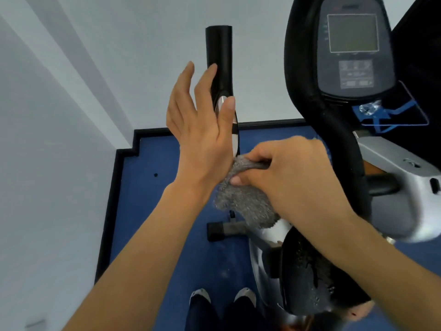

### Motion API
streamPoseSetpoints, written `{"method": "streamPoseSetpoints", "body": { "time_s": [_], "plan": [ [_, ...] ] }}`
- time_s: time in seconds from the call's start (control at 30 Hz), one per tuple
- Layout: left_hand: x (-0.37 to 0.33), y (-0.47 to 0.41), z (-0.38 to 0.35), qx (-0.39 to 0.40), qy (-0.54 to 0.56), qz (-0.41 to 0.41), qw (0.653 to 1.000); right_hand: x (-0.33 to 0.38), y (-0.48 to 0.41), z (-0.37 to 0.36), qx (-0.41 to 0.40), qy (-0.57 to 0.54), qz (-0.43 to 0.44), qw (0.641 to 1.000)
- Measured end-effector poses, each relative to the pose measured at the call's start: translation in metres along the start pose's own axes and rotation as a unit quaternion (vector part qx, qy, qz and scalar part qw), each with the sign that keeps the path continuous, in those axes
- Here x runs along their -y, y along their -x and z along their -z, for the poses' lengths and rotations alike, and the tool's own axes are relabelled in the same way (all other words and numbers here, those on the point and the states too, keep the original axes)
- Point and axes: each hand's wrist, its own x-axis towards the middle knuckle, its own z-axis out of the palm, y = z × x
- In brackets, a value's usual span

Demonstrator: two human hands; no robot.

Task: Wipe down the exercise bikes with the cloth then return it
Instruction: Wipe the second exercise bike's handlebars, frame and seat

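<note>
Right hand (293,173) clamped on a grey fluffy cloth (245,201), thumb and fingers pinching its upper fold, cloth hanging just below the lower end of the black handlebar grip (219,60). Left hand (202,125) spread wide, fingers apart, palm beside the grip and its metal pulse sensor (220,103), holding nothing. Exercise bike console (353,46) upper right, worn black saddle (307,273) lower right, blue floor (167,211) beneath.

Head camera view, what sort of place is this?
Most likely a small gym or fitness room: an exercise bike's console and black handlebar stand over blue floor beside a plain white wall.
</note>
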Motion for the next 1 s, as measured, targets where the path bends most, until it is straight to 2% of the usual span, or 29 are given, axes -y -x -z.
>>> {"method": "streamPoseSetpoints", "body": {
  "time_s": [0.1,0.2,0.33,0.5,0.63,0.7,0.83,0.9,1.0],
  "plan": [
    [-0.002,0.001,0.003,-0.009,-0.030,0.000,0.999,-0.008,0.005,0.007,0.040,0.025,0.060,0.997],
    [-0.009,0.005,0.006,-0.024,-0.080,-0.021,0.996,-0.022,0.024,0.019,0.059,0.042,0.073,0.995],
    [-0.019,0.021,0.003,-0.011,-0.094,-0.034,0.995,-0.041,0.029,0.035,0.031,-0.036,0.052,0.998],
    [-0.018,0.036,-0.009,0.030,-0.119,-0.073,0.990,-0.055,0.034,0.032,0.009,0.032,0.059,0.998],
    [-0.014,0.037,-0.012,0.007,-0.135,-0.099,0.986,-0.044,0.024,0.039,0.075,0.044,0.015,0.996],
    [-0.014,0.037,-0.012,0.004,-0.134,-0.099,0.986,-0.039,0.024,0.040,0.122,0.053,0.030,0.991],
    [-0.014,0.035,-0.011,0.004,-0.133,-0.104,0.986,-0.033,0.017,0.043,0.103,0.090,0.050,0.989],
    [-0.014,0.036,-0.010,0.012,-0.147,-0.107,0.983,-0.034,0.017,0.044,0.122,0.108,0.038,0.986],
    [-0.016,0.036,-0.009,0.018,-0.189,-0.106,0.976,-0.036,0.021,0.044,0.102,0.094,0.037,0.990]
  ]
}}
